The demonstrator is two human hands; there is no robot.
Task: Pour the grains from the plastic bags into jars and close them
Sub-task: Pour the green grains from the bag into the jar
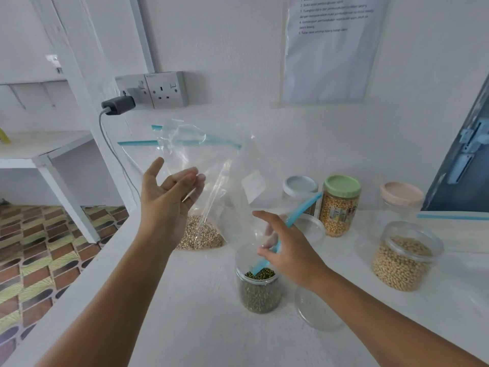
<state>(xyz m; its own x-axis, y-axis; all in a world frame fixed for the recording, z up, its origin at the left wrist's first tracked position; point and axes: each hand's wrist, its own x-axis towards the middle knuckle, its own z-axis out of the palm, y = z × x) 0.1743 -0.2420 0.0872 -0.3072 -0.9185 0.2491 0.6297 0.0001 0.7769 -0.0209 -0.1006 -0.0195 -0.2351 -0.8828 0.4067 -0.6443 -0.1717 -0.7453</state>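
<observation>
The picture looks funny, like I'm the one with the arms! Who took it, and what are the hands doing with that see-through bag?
The camera sits on a person's head and looks down, so you see their arms as if they were yours. There is no robot here.

The left hand holds up an almost empty clear bag. The right hand holds the bag's blue zip edge, and the bag's mouth points into the open jar of green beans.

On the white counter you can also see a bag of pale grains, an open jar of pale beans, a jar of corn with a green lid, two more lidded jars behind, and a clear lid lying flat near the bean jar.
</observation>
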